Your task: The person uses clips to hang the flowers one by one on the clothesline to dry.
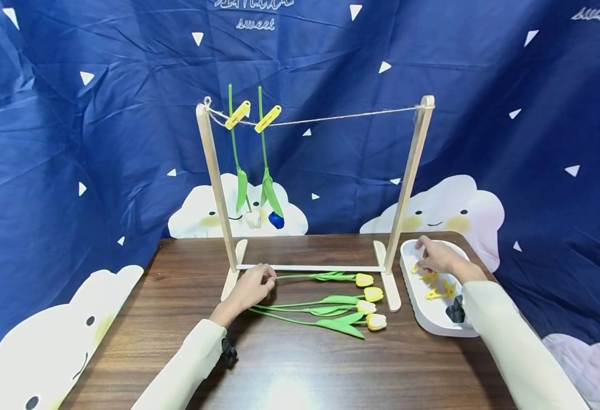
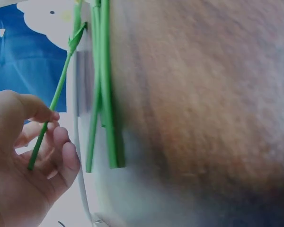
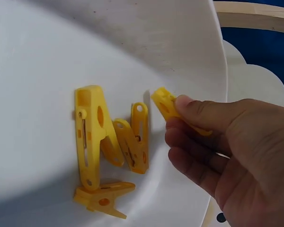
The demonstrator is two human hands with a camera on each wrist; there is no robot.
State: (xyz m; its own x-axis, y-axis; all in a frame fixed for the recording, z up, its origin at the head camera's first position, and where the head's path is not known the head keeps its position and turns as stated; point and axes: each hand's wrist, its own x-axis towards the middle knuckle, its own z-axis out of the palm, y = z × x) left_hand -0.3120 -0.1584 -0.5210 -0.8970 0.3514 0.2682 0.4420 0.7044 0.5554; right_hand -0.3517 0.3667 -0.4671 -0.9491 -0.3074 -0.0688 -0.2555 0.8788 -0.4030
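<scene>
Over wood-grained table (image 1: 407, 364), left hand (image 1: 250, 285) holding slim green stem (image 2: 57, 89), right hand (image 1: 438, 256) pinching angular clip (image 3: 165, 102)

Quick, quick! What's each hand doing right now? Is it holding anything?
Left hand: closed, holding a yellow tulip by its green stem.
Right hand: closed, pinching a yellow clothespin between thumb and fingers.

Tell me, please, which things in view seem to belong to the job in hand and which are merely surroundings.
Likely part of the job:
tulip in the left hand
yellow clip in the right hand
three loose tulips
spare clips in the white tray
two hanging tulips
wooden stand with string

Merely surroundings:
blue printed backdrop
brown table
</scene>
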